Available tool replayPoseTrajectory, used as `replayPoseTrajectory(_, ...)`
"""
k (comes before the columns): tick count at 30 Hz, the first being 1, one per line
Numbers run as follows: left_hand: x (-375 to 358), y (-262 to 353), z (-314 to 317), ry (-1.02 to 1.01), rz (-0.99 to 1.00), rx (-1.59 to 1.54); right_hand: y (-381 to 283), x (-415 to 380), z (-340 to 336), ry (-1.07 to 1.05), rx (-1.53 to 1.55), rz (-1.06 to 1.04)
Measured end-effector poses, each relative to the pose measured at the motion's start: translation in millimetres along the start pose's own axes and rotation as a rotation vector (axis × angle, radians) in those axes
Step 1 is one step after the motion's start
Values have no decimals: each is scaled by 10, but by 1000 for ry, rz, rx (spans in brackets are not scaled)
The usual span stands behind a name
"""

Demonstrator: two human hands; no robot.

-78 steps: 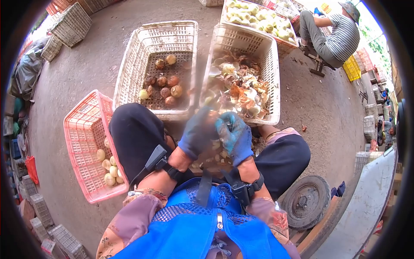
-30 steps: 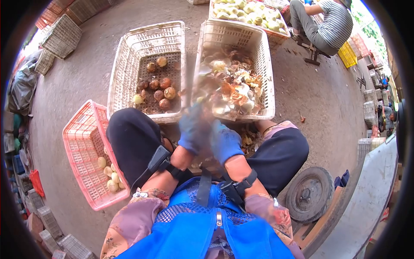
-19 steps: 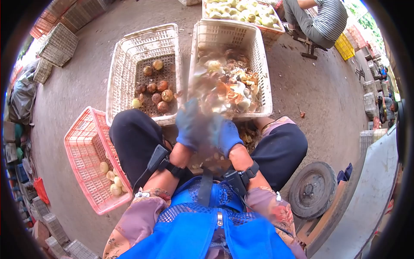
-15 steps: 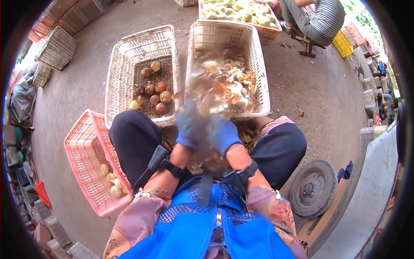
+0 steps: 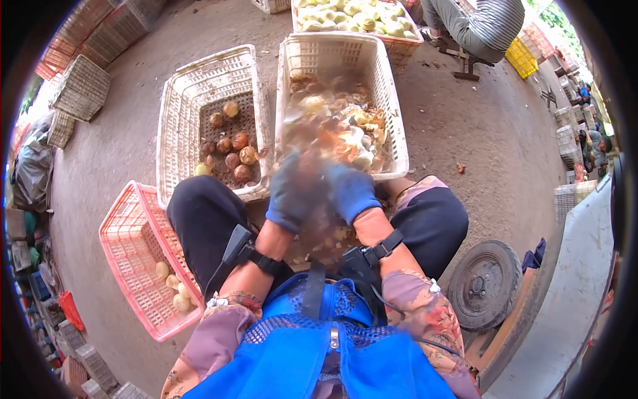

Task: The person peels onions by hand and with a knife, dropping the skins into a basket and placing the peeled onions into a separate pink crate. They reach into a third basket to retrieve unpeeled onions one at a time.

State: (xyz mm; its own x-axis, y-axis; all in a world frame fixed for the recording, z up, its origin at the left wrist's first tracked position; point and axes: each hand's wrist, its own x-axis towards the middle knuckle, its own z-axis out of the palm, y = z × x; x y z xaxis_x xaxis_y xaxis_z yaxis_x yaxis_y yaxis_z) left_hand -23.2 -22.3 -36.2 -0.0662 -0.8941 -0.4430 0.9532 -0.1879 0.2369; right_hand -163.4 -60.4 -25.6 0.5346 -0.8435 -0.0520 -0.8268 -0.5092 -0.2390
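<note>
Left hand (image 5: 291, 194) and right hand (image 5: 352, 191) close together, peel crate's (image 5: 393, 113) near edge.
Grips: can't tell (blur hides fingers). Onion peels (image 5: 364, 130): brown-and-white, heaped inside, pointing every way; crate's long axis runs forward.

I can't tell what lies between the left hand (image 5: 291, 194) and the right hand (image 5: 350, 191): both smear into a blur that spills over the skins (image 5: 355, 133) by the near left corner of the white crate (image 5: 397, 133). My view's top edge cuts off the orange crate (image 5: 395, 48) at its far side and the seated person (image 5: 490, 30) at the head. The right edge of the pink crate (image 5: 118, 233) partly hides the peeled onions (image 5: 181, 302), and distant people (image 5: 593, 149) are too small to read.
</note>
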Motion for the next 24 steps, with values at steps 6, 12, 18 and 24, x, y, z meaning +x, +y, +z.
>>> replayPoseTrajectory(6, 374, -43, -578, 111, 785, 1381, -119, 142, 157, -14, 76, 196)
replayPoseTrajectory(12, 364, -83, -518, -166, 636, 927, 508, 236, 18, -48, 263, 381)
replayPoseTrajectory(18, 233, -68, -353, -71, 751, 1627, 991, 186, 509, 227, 880, 414)
replayPoseTrajectory(24, 354, -193, -543, -102, 654, 895, 246, -264, -260, 255, 578, -4)
